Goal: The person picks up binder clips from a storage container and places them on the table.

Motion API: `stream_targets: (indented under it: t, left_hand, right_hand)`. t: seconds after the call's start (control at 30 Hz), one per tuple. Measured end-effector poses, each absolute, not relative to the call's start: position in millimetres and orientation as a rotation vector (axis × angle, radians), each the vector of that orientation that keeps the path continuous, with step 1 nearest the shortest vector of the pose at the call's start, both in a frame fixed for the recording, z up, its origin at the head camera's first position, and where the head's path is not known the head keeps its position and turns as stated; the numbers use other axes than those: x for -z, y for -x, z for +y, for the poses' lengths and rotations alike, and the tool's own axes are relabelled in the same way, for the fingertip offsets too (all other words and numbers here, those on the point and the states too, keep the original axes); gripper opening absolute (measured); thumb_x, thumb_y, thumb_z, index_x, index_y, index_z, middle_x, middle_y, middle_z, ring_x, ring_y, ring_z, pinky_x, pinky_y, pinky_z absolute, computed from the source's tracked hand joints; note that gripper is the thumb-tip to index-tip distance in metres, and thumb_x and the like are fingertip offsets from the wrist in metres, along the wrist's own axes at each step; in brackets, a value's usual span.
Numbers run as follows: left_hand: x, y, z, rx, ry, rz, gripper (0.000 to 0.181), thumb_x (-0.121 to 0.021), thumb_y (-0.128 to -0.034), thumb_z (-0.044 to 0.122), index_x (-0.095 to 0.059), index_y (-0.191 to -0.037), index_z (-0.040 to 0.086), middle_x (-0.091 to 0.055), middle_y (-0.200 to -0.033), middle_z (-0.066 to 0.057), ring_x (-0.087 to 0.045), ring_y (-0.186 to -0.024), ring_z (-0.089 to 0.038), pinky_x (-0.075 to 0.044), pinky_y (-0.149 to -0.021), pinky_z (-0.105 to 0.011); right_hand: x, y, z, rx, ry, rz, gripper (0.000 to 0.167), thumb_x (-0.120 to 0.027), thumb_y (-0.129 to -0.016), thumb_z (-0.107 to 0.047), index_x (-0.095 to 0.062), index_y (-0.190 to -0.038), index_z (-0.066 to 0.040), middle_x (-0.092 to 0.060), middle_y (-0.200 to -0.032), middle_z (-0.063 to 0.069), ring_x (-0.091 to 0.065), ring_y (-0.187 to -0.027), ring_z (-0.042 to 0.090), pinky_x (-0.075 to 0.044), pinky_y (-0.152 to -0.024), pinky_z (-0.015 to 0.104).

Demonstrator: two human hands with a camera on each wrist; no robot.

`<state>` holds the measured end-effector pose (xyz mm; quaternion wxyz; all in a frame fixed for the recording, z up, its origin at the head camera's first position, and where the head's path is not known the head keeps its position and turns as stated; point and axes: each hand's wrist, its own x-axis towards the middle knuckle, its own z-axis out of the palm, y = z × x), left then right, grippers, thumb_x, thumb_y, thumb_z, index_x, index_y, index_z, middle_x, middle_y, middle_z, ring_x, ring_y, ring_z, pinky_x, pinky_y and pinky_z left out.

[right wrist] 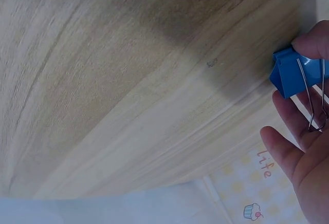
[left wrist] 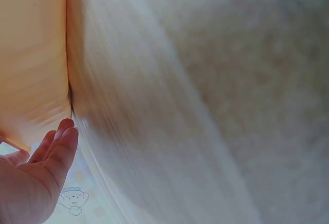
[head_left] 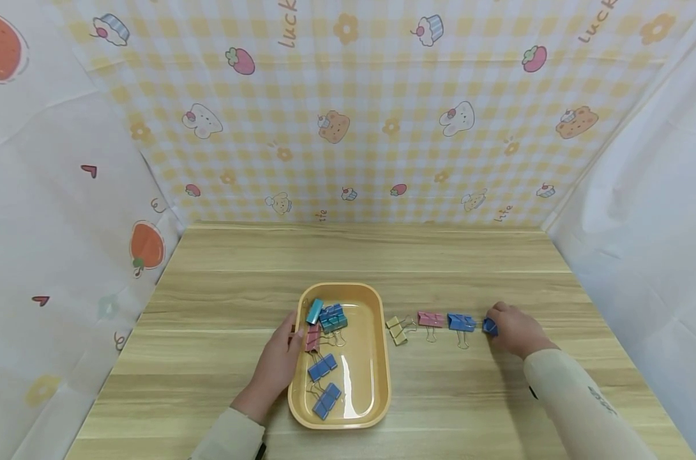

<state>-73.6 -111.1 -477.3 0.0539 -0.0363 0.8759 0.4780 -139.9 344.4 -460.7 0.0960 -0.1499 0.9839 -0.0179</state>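
Observation:
My right hand (head_left: pixel 517 329) pinches a blue binder clip (right wrist: pixel 293 72) between thumb and fingers, at the right end of a row on the table. In the right wrist view its wire handles lie towards the palm. Left of it in the row are another blue binder clip (head_left: pixel 461 322), a pink binder clip (head_left: pixel 431 319) and a yellow binder clip (head_left: pixel 396 330). My left hand (head_left: pixel 276 358) rests against the left wall of a yellow tray (head_left: pixel 380 358), fingers fairly straight in the left wrist view. Inside the tray lie several blue, teal and pink binder clips (head_left: pixel 327 401).
The wood-grain table (head_left: pixel 469 409) stretches around the tray and the row. Behind it hangs a yellow checked cloth (head_left: pixel 371 160); white cloths stand at the left (head_left: pixel 66 211) and right (head_left: pixel 641 211) sides.

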Motion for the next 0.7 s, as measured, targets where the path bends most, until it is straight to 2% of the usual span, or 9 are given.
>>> stream_targets:
  t: [0.3, 0.53, 0.7]
  left_hand:
    - [476.7, 73.3, -111.0, -1.456, 0.121, 2.658, 0.053, -0.040, -0.1052, 0.024, -0.024, -0.153, 0.008, -0.043, -0.145, -0.020, -0.051, -0.124, -0.036, -0.045, -0.099, -0.050]
    - [476.8, 73.6, -111.3, -1.460, 0.108, 2.659, 0.053, -0.040, -0.1053, 0.023, -0.024, -0.153, 0.008, -0.043, -0.145, -0.019, -0.045, -0.130, -0.037, -0.043, -0.101, -0.051]
    - [477.4, 74.1, -111.5, -1.459, 0.104, 2.662, 0.052, -0.040, -0.1053, 0.023, -0.025, -0.153, 0.008, -0.045, -0.143, -0.019, -0.048, -0.127, -0.036, -0.045, -0.099, -0.051]
  right_hand:
    - [458.6, 143.5, 342.5, 0.030, 0.447, 2.898, 0.041, -0.082, -0.068, -0.006, -0.065, -0.105, 0.000, -0.060, -0.107, 0.016, -0.060, -0.094, 0.034, -0.053, -0.080, 0.051]
    - [459.9, 146.6, 341.1, 0.035, 0.457, 2.885, 0.039, -0.080, -0.068, -0.004, -0.066, -0.105, -0.001, -0.059, -0.107, 0.015, -0.060, -0.095, 0.034, -0.052, -0.083, 0.052]
    - [459.4, 148.4, 341.7, 0.026, 0.486, 2.887, 0.039, -0.080, -0.068, -0.004, -0.066, -0.104, -0.001, -0.059, -0.106, 0.015, -0.060, -0.094, 0.034, -0.052, -0.081, 0.052]
